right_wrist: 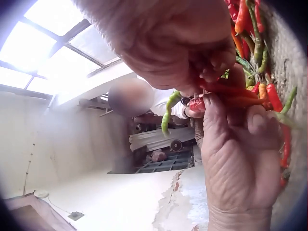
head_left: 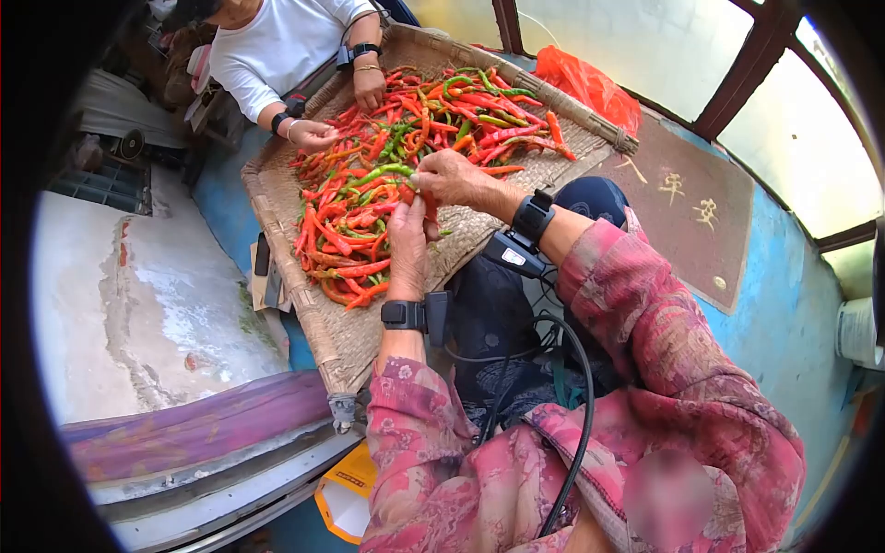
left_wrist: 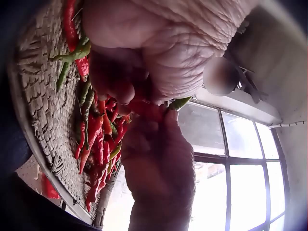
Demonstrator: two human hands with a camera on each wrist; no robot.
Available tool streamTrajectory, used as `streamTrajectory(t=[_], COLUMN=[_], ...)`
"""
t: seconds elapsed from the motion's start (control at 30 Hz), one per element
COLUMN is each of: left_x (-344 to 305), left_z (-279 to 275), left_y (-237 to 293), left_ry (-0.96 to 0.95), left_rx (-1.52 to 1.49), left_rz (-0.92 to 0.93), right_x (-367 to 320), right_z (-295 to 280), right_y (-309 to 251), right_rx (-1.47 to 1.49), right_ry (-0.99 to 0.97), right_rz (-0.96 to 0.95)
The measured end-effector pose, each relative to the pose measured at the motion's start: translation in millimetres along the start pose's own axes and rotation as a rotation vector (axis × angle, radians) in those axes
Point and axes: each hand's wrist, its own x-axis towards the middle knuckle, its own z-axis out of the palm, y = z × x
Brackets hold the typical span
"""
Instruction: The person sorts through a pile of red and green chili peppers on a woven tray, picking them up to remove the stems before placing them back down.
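Observation:
Red, orange and green chili peppers (head_left: 336, 244) lie heaped on a woven tray (head_left: 346, 346). Over the heap's near side, the left hand (head_left: 407, 244) holds red and orange peppers (right_wrist: 240, 96), its thumb along them. The right hand (head_left: 454, 180) meets it from the other side, fingers curled round the red peppers too; in the right wrist view the right hand (right_wrist: 168, 43) hides part of them. A light green pepper (right_wrist: 168, 113) sticks out beside the right fingers. From the left wrist, the left hand (left_wrist: 149, 43) covers much of the grip, facing the right hand (left_wrist: 159, 168).
Across the tray, another person in a white top (head_left: 281, 60) has both hands at the peppers. A red plastic bag (head_left: 590, 92) lies beyond the tray's far right edge. A black cable (head_left: 588, 396) crosses the lap. An orange-and-white box (head_left: 348, 493) is below the tray's near corner.

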Motion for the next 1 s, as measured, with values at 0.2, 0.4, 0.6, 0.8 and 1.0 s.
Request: streamTrajectory(t=[0.2,0.4,0.6,0.8,1.0], left_x=[-4,7,0,6,23], left_z=[-13,-58,-6,34,-24], left_y=[21,32,37,22,35], left_ry=[0.045,0.513,0.316,0.258,0.512], left_rx=[0.195,0.406,0.413,-0.040,-0.300], left_rz=[0.003,0.226,0.292,0.238,0.265], right_x=[-6,-7,-5,-16,-10], right_z=[-24,-54,-45,-26,-41], right_y=[-7,-18,-19,-20,-23], right_rx=[-0.039,-0.052,0.089,-0.321,-0.326], right_ry=[-0.032,-0.083,-0.237,-0.130,0.088], right_rz=[-0.011,0.018,0.000,-0.164,-0.212])
